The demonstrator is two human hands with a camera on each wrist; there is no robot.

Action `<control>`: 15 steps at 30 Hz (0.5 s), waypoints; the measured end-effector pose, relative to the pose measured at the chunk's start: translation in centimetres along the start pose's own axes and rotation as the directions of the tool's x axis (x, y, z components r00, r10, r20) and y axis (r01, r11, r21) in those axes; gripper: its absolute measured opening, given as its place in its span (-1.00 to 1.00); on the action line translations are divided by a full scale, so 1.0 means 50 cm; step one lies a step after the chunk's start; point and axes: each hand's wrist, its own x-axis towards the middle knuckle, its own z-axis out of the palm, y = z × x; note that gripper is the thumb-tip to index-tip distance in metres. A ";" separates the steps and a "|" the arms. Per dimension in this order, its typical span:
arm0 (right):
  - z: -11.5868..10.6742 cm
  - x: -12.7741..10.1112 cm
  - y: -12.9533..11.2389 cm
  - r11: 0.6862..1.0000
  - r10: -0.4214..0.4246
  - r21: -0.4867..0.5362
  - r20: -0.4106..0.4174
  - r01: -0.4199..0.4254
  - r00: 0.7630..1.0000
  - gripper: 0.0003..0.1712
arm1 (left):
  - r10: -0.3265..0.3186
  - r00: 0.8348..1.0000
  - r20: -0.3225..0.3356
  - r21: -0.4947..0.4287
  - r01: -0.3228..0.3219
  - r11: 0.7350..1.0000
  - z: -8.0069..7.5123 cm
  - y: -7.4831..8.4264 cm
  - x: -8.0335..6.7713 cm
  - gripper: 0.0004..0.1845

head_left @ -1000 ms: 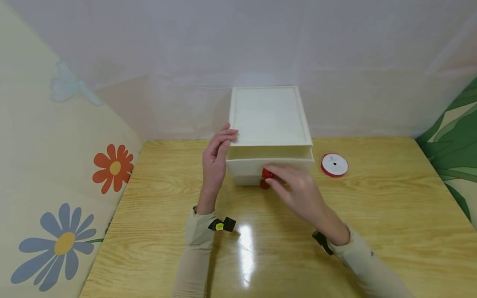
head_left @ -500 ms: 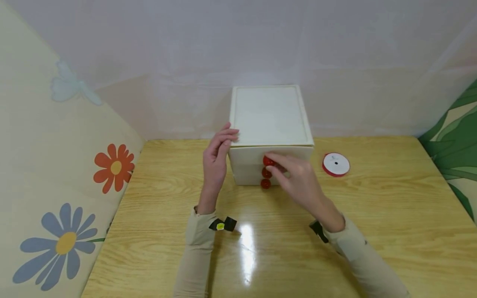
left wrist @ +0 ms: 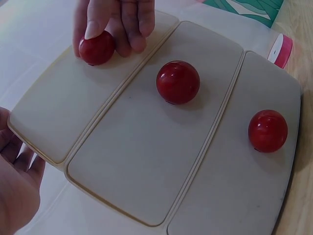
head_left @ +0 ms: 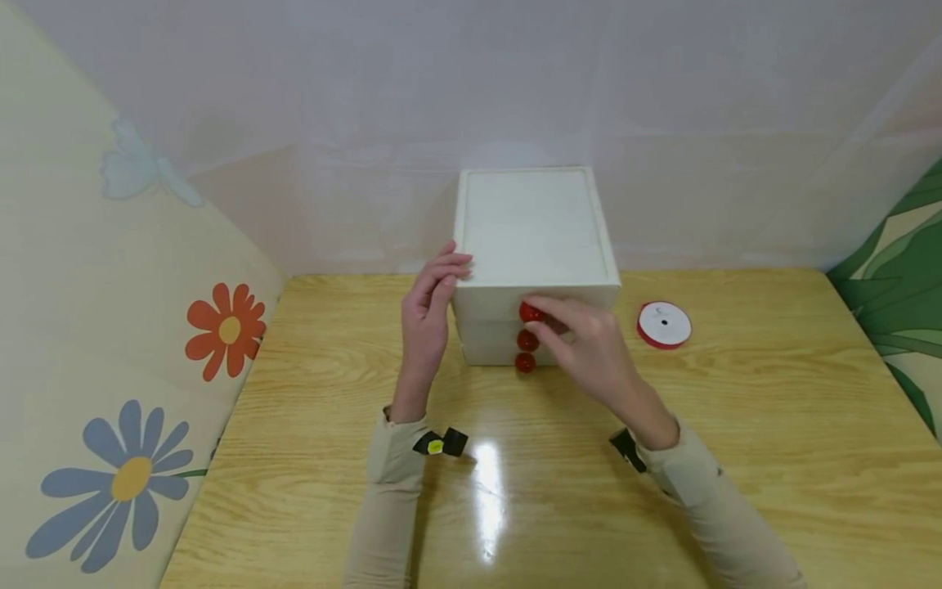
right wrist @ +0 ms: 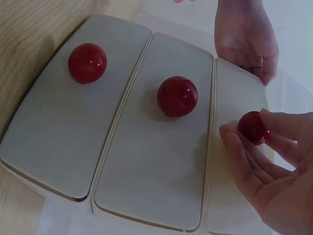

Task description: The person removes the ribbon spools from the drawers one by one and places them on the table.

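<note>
Right hand [head_left: 589, 348] grip pinches the top round red knob [head_left: 528, 312] of the small cream plastic three-drawer chest [head_left: 533, 245] on the wooden bench [head_left: 736, 425], left hand [head_left: 430, 307] flat against its side, all drawers look closed flush.

A small cream-white plastic drawer chest [head_left: 531, 225] stands upright on the wooden tabletop [head_left: 736, 425], its back close to the wall and its front facing the person. It has three drawers stacked one above another, all flush with the front. Each drawer face carries one glossy red round knob, set in a vertical line: top knob [head_left: 527, 312], middle knob [head_left: 527, 339], bottom knob [head_left: 525, 362]. The right hand [head_left: 589, 348] pinches the top knob; the left hand [head_left: 429, 307] rests against the chest's upper left edge
</note>
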 end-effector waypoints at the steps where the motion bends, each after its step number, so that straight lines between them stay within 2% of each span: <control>1: 0.000 0.001 0.000 1.000 -0.003 0.000 0.000 0.003 1.000 -0.62 | -0.001 1.000 -0.002 0.001 0.001 1.000 -0.001 0.000 0.000 -0.74; 6: -0.001 -0.002 0.005 1.000 -0.015 0.002 0.008 0.015 1.000 -0.60 | 0.002 1.000 -0.001 0.000 -0.002 1.000 -0.002 -0.002 -0.002 -0.74; 9: -0.008 -0.010 0.010 0.998 0.014 0.055 0.017 -0.015 1.000 -0.55 | 0.003 1.000 0.007 -0.001 -0.003 1.000 -0.001 -0.002 -0.004 -0.75; 12: -0.018 -0.020 0.012 0.986 0.096 0.136 0.025 -0.099 0.995 -0.54 | 0.000 1.000 0.012 -0.004 0.000 1.000 -0.001 -0.001 -0.004 -0.75; 15: -0.024 -0.028 0.011 0.963 0.199 0.177 0.046 -0.204 0.979 -0.59 | -0.004 1.000 0.009 -0.008 0.004 1.000 -0.002 0.000 -0.003 -0.75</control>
